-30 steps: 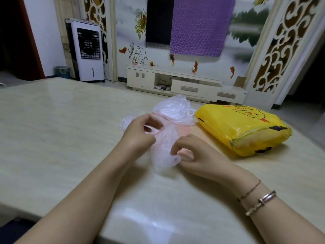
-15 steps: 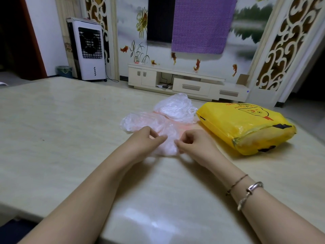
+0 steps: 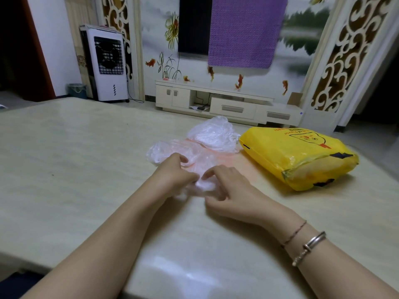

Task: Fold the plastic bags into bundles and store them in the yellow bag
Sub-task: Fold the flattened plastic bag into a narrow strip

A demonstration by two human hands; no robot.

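Nearest the camera, two bare forearms reach in from the bottom edge over the pale marble-patterned table (image 3: pixel 64 169), the right wrist wearing a silver metal bangle (image 3: pixel 311 247) and a thin brown cord bracelet (image 3: pixel 294 233). At frame centre the left hand (image 3: pixel 170 173) and right hand (image 3: pixel 231 186) meet, fingers curled and pinching the near end of a crumpled clear plastic bag with a pinkish tint (image 3: pixel 194 160); the hands cover that end. The bag's long axis runs away from the hands toward upper centre. Behind it lies a crumpled white translucent plastic bag (image 3: pixel 213 134), touching it. Just right of both, the stuffed yellow plastic bag (image 3: pixel 298 156) lies flat, its long axis slanting from centre to lower right, opening at the right end. Farther back: a white floor fan unit (image 3: pixel 105 65) upper left, a cream low cabinet (image 3: pixel 228 102), a purple cloth (image 3: pixel 244 31) hanging above.
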